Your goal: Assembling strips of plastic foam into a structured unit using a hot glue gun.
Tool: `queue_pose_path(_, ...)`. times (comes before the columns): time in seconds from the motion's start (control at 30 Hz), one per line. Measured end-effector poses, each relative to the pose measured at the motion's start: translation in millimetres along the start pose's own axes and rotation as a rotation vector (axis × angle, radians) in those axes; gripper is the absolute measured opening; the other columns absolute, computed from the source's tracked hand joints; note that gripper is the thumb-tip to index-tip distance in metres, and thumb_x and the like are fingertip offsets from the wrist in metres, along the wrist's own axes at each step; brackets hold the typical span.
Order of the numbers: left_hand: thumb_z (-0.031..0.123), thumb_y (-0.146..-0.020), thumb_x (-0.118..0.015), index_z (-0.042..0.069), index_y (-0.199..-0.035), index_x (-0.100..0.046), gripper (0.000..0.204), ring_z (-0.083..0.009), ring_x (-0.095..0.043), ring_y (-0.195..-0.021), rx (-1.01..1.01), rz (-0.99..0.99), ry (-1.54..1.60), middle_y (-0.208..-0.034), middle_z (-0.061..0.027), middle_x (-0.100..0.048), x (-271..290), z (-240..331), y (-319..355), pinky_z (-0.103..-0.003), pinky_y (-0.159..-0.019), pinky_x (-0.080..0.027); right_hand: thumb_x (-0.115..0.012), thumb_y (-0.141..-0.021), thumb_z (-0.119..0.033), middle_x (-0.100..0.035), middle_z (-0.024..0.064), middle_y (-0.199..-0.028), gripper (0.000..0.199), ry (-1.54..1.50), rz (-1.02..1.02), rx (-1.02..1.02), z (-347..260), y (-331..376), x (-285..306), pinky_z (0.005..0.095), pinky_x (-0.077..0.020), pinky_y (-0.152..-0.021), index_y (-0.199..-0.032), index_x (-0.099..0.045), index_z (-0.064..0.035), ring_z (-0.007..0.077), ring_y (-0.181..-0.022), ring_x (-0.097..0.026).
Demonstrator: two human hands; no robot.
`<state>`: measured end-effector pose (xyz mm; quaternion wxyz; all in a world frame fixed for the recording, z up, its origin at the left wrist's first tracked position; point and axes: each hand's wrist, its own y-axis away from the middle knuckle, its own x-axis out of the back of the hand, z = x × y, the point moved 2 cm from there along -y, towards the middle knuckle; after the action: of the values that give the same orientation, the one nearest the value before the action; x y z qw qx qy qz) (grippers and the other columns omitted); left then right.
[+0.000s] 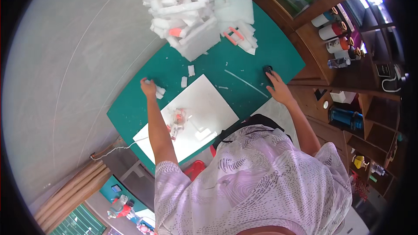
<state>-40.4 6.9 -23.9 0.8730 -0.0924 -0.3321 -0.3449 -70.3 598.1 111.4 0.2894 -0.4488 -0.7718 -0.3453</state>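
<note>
My left hand (148, 88) is at the left side of the green table, its fingers curled round a small white foam piece (151, 82). Right beside it lies another white foam piece (160, 92). On the right, my right hand (278, 88) has its fingers spread, with the fingertips at a small dark rounded object (267, 68) whose kind I cannot make out. Two short foam blocks, one (191, 70) and a second (184, 82), lie between the hands. A white board (209, 100) bears a clear thing with orange-pink parts (177, 119).
A tall heap of white foam strips and frames (187, 21) stands at the far side of the green table (278, 48). Near it are a flat foam sheet (237, 9) and an orange-pink frame (234, 36). A thin pale strip (246, 82) lies before my right hand. Wooden shelves (370, 109) flank the right.
</note>
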Motion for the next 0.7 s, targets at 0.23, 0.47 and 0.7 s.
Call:
queue_pose_path(0.23, 0.025, -0.072, -0.068, 0.009, -0.125, -0.041, 0.061, -0.0418, -0.035, -0.118, -0.017, 0.033, -0.442, -0.13, -0.0252, -0.032, -20.5, 87.0, 13.7, -0.05, -0.095, -0.033, -0.062, -0.076, -0.012, -0.028, 0.0139, -0.14, 0.066, 0.344, 0.174, -0.047, -38.2, -16.7, 12.1, 0.0448, -0.0443, -0.088, -0.135, -0.034, -0.0183, 0.0364, -0.113, -0.042)
queue_pose_path(0.47, 0.012, -0.074, -0.063, -0.001, -0.122, -0.042, 0.055, -0.0392, -0.039, -0.111, -0.427, 0.113, -0.235, -0.119, -0.0224, -0.04, 21.1, 91.1, 148.5, -0.047, -0.093, -0.033, -0.058, -0.077, -0.01, -0.039, 0.0141, -0.129, 0.052, 0.245, 0.119, 0.192, -21.9, -152.2, -37.4, 0.0448, -0.0457, -0.085, -0.126, -0.042, -0.0131, 0.0356, -0.107, -0.047)
queue_pose_path(0.7, 0.006, -0.075, -0.059, 0.002, -0.119, -0.044, 0.046, -0.0308, -0.047, -0.102, 0.011, 0.018, -0.035, -0.112, -0.0181, -0.045, 39.6, 110.6, 352.0, -0.038, -0.076, -0.046, -0.052, -0.075, 0.0, -0.048, 0.0147, -0.109, 0.022, 0.407, 0.251, 0.242, 10.0, -258.8, -78.1, 0.0428, -0.048, -0.08, -0.096, -0.057, -0.0015, 0.0345, -0.098, -0.05)
